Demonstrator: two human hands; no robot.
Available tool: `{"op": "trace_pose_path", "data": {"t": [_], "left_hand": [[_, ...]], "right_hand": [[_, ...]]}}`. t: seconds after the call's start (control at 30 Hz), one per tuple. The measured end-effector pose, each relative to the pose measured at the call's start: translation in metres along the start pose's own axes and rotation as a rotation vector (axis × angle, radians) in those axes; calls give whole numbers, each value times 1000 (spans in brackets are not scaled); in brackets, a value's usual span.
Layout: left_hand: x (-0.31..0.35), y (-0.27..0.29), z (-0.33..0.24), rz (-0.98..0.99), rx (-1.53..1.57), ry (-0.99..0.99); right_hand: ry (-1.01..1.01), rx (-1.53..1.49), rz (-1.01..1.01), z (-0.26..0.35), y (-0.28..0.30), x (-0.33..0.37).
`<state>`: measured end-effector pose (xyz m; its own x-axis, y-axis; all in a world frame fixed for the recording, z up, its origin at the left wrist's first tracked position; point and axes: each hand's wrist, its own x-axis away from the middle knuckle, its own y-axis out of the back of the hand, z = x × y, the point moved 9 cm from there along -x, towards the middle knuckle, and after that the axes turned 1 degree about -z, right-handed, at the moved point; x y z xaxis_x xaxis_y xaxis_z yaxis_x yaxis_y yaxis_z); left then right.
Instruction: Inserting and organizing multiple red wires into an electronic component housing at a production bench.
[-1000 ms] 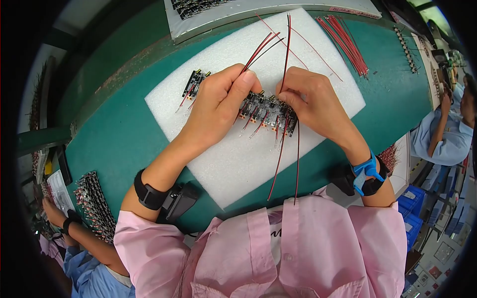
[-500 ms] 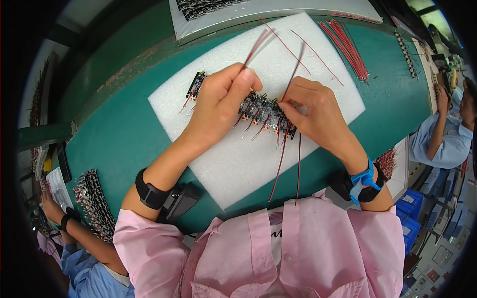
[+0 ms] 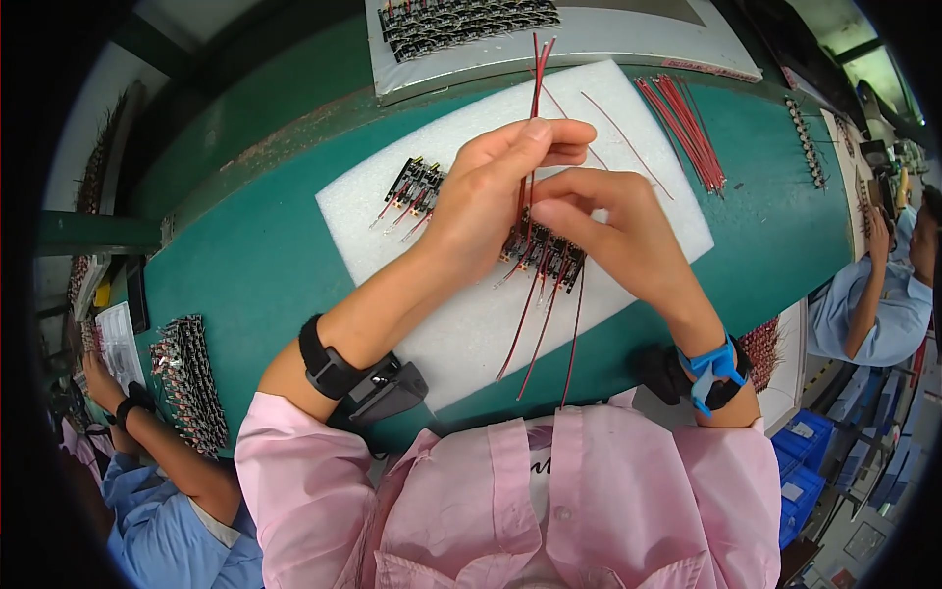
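A: Where are the hands right now?

B: Both are over the white foam pad [image 3: 648,211] on the green surface [image 3: 245,285]. The left hand [image 3: 486,206] pinches a small bunch of red wires [image 3: 536,74] between thumb and fingers, with the wire tips standing up toward the far edge of the pad. The right hand [image 3: 613,231] is curled beside it, fingers pressed together close to the same wires, just above the strip of small circuit boards [image 3: 545,257].

A: And the boards themselves?

B: They lie on the pad under the hands, partly hidden. A few red leads already hang from them toward the person's pink shirt [image 3: 510,510]. A second, shorter strip of boards [image 3: 417,187] lies on the pad to the left, apart from the hands.

A: What could go wrong from here?

B: In my judgement, the bunch is the weak point. Several thin wires held in one pinch could slip or fan out, and the wrong one might get drawn. The hanging leads lie close under the wrists, so a sleeve or wrist strap could snag one and drag the strip across the foam. I cannot tell whether the right fingertips actually grip a wire or only steady it.

A: Anything else nearby?

B: Spare red wires [image 3: 682,128] lie at the pad's far right corner, and a tray of more boards [image 3: 461,25] sits beyond. Other people work at both sides.
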<state>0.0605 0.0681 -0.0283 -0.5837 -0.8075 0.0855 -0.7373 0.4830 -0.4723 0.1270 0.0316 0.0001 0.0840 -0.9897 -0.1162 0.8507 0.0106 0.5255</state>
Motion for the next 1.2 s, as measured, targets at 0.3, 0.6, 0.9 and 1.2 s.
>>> {"op": "trace_pose_path", "data": {"t": [0.3,0.6,0.9,1.2], "left_hand": [[5,18,-8,-23,-74,46],[16,13,-1,43,-662,-90],[22,14,-10,40,-897,-122],[23,33,-6,67,-1021,-160]], "right_hand": [[-332,-662,70,-37,1,2],[-276,-616,-83,-36,-1,-2],[-197,-434,-50,-37,-11,1],[-27,-163,-96,-29,-26,0]]}}
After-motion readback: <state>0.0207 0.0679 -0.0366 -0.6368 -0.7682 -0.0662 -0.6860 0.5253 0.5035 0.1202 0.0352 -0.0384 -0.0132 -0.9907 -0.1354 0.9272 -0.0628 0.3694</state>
